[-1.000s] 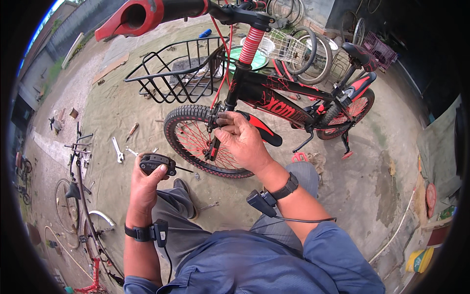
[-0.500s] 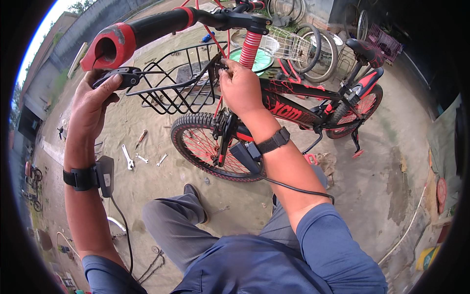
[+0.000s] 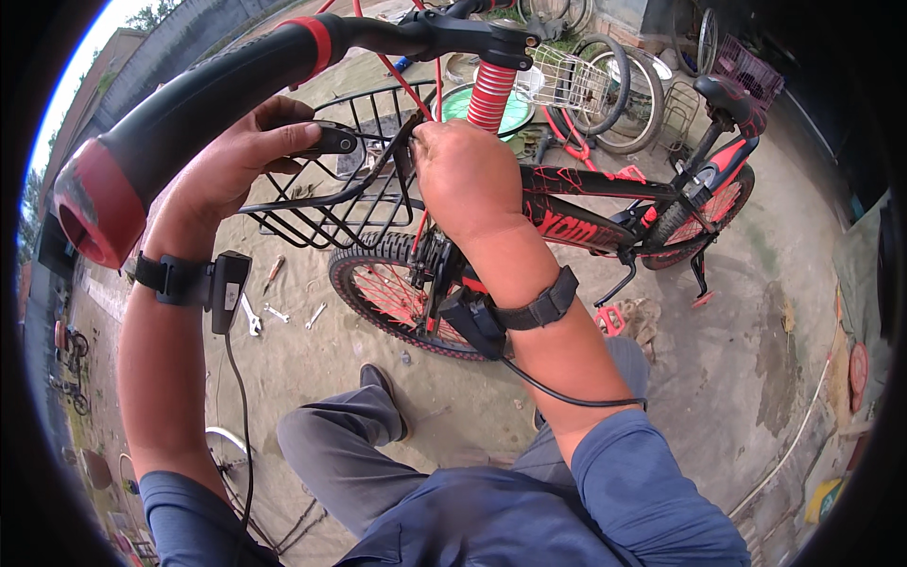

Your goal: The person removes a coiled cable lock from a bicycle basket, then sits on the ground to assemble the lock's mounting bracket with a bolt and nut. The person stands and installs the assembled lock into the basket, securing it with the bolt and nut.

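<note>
Below the curved black handlebar (image 3: 217, 94), the left hand (image 3: 248, 156) grasps a black oblong tool with a rounded end (image 3: 335, 140), seen against the black metal-wire basket (image 3: 331, 200). Beside the red ringed steering column (image 3: 493, 94), the right hand (image 3: 470, 180) is curled at the basket's rear; its fingertips are hidden, so its grip cannot be told.

From where I stand, the right hand (image 3: 468, 180) hides its fingertips near the basket's (image 3: 321, 202) back edge. The left hand (image 3: 253, 156) covers part of the black tool (image 3: 337, 141). The handlebar's (image 3: 217, 102) far end is cut off above.
</note>
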Tool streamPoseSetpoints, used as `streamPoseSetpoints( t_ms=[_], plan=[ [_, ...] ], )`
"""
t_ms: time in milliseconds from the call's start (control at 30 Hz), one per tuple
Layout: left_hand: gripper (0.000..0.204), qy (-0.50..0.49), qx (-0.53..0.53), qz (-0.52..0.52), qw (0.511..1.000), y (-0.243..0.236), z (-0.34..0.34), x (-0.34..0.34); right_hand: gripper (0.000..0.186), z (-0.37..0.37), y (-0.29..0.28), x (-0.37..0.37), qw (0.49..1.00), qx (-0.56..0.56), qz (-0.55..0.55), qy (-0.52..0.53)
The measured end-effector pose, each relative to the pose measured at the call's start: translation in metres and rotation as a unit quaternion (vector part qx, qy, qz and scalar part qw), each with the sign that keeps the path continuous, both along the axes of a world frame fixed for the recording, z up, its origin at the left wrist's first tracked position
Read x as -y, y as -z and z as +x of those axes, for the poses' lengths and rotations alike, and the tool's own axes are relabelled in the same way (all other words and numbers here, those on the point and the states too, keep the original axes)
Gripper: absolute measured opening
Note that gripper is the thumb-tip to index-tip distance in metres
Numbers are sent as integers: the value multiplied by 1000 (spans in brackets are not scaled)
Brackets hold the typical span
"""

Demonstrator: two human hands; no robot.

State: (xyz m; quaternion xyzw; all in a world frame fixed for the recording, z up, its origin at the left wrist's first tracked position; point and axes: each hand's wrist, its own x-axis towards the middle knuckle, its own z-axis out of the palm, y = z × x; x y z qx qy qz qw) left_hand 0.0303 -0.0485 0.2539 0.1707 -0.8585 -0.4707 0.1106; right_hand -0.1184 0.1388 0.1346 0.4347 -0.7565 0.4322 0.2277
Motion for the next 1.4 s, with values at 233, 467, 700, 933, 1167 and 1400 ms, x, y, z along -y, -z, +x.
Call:
streamPoseSetpoints(
  t_ms=[233, 467, 700, 933, 1167, 1400],
  plan=[
    [54, -9, 34, 30, 999, 7, -4, 15, 12, -4, 3, 0, 999, -18, -41, -18],
    [60, 110, 79, -11, 991, 16, -1, 12, 13, -6, 6, 2, 998, -20, -55, -13],
    [41, 45, 121, -173, 976, 20, 11, 22, 9, -9, 6, 1, 998, -16, -60, -26],
    [39, -125, 103, -200, 966, 29, 49, 25, 10, -13, 3, -1, 999, 5, -39, -32],
    [40, -128, -10, -228, 965, 39, 67, -4, 15, -20, -2, -12, 996, 43, -9, -81],
    [42, -157, -34, -135, 978, 35, 105, -68, 20, -27, -1, -29, 975, 139, -2, -172]
  ],
)
